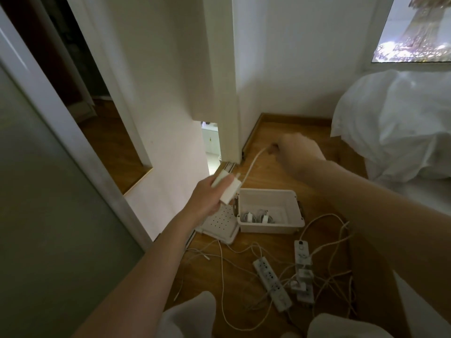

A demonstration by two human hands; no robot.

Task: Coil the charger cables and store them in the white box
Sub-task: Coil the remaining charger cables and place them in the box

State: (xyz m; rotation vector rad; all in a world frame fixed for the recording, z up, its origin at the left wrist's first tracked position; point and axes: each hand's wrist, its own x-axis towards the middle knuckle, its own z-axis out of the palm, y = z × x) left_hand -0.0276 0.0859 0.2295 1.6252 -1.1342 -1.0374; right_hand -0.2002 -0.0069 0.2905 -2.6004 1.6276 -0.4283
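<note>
Above the left rim of the white box [271,226], my left hand [207,193] gripped a white charger brick [228,191], fingers curled round its body. From the brick's far end, the charger cable [251,167] ran in a straight line away from the box to my right hand [299,152], which was beyond the box, near the skirting of the wall. The right hand's fingers were curled and pinched the cable at its far end; the exact fingertip contact was blurred.

The box stood open on the wooden floor [273,132]. Two coiled cables [253,217] lay inside it, toward its near left corner. The perforated lid [219,225] lay flat on the floor just beside the box's left wall.

On the near side of the box, the left power strip [272,281] and the right power strip [302,264] lay on the floor. Chargers were plugged into the right one. Loose white cables [222,264] ran tangled around both strips.

To the right of the box, well apart, was white bedding [390,128]. My knees [190,311], in white fabric, were nearest to me.
</note>
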